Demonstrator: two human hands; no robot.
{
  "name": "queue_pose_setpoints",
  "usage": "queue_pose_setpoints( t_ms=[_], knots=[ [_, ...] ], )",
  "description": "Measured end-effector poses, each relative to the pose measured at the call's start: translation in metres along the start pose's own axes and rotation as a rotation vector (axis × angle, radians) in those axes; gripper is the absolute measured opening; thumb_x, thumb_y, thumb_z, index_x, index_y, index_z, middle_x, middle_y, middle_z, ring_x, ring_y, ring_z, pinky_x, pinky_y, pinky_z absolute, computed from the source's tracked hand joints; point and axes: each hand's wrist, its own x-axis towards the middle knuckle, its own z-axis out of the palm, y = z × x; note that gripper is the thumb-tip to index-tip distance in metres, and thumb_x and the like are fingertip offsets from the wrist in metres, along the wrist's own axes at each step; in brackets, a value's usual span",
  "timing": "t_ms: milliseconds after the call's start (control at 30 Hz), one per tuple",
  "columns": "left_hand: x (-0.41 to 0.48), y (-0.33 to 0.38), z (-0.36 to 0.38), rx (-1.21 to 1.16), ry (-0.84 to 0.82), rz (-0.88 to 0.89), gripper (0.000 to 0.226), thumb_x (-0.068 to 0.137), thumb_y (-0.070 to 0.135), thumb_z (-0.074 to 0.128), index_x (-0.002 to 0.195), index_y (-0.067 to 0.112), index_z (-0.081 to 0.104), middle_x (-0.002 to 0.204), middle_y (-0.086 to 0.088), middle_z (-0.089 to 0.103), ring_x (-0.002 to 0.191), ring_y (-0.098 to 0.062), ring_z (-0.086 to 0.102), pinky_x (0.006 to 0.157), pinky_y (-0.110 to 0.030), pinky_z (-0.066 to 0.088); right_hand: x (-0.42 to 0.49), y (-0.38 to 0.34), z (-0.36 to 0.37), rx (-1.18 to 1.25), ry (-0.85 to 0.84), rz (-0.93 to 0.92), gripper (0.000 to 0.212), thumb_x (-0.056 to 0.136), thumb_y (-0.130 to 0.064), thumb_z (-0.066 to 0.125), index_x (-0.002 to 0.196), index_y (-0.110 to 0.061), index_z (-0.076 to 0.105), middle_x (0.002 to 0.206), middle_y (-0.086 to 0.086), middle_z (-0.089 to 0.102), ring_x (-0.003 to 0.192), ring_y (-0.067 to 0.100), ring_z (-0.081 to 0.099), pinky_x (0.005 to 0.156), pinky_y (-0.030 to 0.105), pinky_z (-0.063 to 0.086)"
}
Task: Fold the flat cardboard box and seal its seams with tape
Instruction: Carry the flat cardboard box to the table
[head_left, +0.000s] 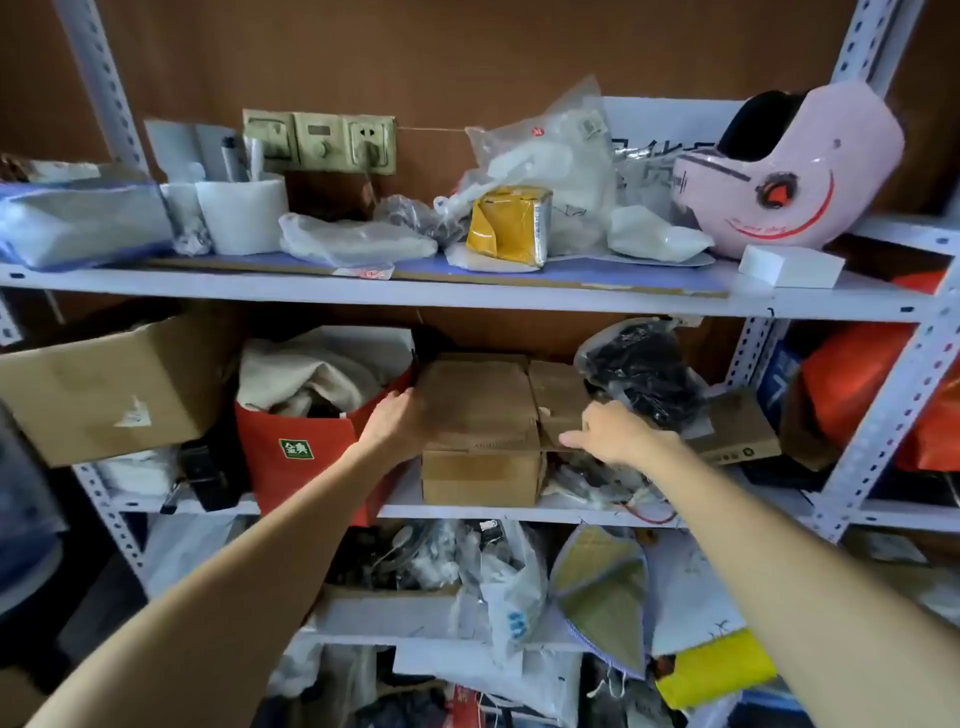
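Observation:
A flat brown cardboard box (478, 400) lies on the middle shelf, resting on top of a small closed carton (480, 475). My left hand (395, 418) grips the flat box's left edge, fingers curled over the top. On its right front edge my right hand (608, 431) holds it, with one finger stretched along the edge. Both forearms reach in from below. I see no tape roll that I can identify.
A red bag (296, 452) of cloth stands just left of the box, and a black item in plastic (641, 374) lies to its right. An open carton (109, 389) sits far left. The upper shelf edge (467, 293) hangs above, with a pink helmet (789, 171) on that shelf.

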Motion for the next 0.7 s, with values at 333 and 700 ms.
queue_pose_setpoints(
  t_ms=[333, 700],
  knots=[
    [0.03, -0.012, 0.027, -0.203, 0.101, -0.203, 0.06, 0.078, 0.029, 0.075, 0.123, 0.002, 0.046, 0.124, -0.021, 0.048, 0.114, -0.041, 0.05, 0.097, -0.044, 0.042, 0.054, 0.015, 0.023, 0.301, 0.04, 0.134, 0.087, 0.087, -0.048, 0.062, 0.151, -0.008, 0.018, 0.151, 0.014, 0.036, 0.134, 0.032, 0.04, 0.109, 0.04, 0.036],
    [0.038, 0.012, 0.03, -0.518, 0.103, -0.262, 0.075, 0.058, 0.013, 0.088, 0.12, 0.008, 0.045, 0.119, -0.012, 0.057, 0.107, -0.029, 0.055, 0.078, -0.032, 0.046, 0.057, 0.038, 0.014, 0.449, 0.132, 0.323, 0.112, 0.064, -0.022, 0.088, 0.148, -0.001, 0.018, 0.149, 0.02, 0.034, 0.133, 0.035, 0.04, 0.108, 0.047, 0.037]
  ],
)
